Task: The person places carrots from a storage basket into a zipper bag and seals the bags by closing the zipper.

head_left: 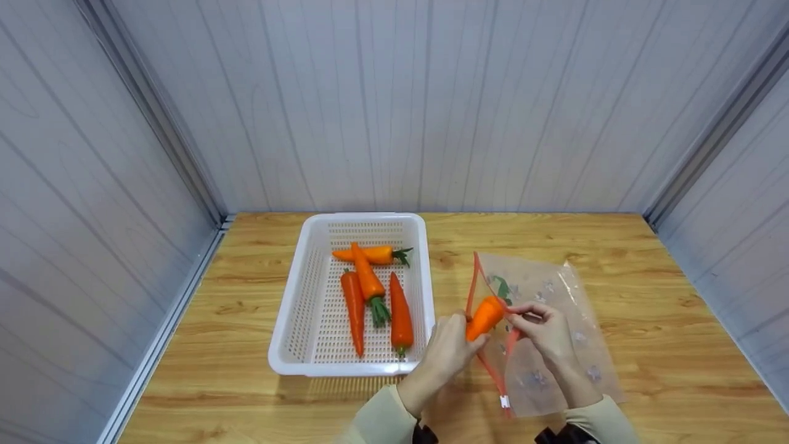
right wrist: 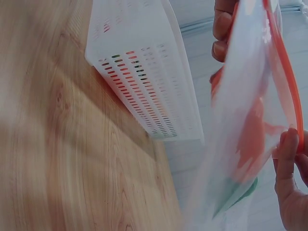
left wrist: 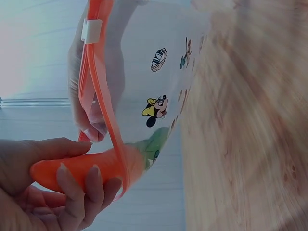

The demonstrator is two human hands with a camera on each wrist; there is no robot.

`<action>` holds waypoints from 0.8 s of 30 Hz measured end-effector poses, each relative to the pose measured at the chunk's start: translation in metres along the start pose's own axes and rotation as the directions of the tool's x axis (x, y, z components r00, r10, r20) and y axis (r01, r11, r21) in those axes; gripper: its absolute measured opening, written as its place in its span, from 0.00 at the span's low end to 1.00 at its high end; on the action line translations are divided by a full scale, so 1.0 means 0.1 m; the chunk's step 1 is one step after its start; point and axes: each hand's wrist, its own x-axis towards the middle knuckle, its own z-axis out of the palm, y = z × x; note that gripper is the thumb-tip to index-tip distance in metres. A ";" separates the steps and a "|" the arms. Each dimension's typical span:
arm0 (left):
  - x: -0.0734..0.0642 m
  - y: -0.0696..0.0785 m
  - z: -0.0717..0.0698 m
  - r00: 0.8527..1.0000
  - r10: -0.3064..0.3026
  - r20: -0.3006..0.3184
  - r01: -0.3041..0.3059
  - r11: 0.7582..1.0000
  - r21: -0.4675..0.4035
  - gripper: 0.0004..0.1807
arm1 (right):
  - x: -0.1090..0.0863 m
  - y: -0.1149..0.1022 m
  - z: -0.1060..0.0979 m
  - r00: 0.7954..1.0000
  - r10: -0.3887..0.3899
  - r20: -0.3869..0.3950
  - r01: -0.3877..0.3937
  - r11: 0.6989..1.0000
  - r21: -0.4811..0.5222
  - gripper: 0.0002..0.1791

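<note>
An orange carrot (head_left: 487,316) with a green top lies partly inside a clear zip bag (head_left: 555,370), top end first. My left hand (head_left: 449,345) grips the carrot's pointed end at the bag's mouth, as the left wrist view also shows on the carrot (left wrist: 86,168). Between thumb and finger, my right hand (head_left: 545,330) pinches the bag's red rim and holds the mouth apart. A white slider (head_left: 505,402) sits at the near end of the red zip. Cartoon prints (left wrist: 156,110) mark the bag. The leafy top shows through the plastic.
Left of the bag stands a white perforated basket (head_left: 286,345) holding several carrots (head_left: 400,314). Both rest on a wood-grain table (head_left: 666,345). Pale panel walls (head_left: 394,105) enclose the table at the back and both sides.
</note>
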 end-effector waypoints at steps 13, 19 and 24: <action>0.15 0.06 0.08 0.999 0.033 -0.017 -0.032 0.997 0.070 0.10 | -0.24 -0.72 0.22 0.996 -0.039 0.079 0.034 0.997 0.066 0.06; 0.29 0.04 0.16 1.000 -0.001 0.007 0.001 0.999 0.041 0.10 | -0.30 -1.03 0.35 0.996 0.081 -0.026 -0.082 0.996 -0.021 0.06; 0.40 -0.01 0.24 1.000 0.002 0.018 -0.003 0.999 0.054 0.09 | -0.21 -0.87 0.28 1.000 -0.012 0.024 0.011 0.999 0.044 0.04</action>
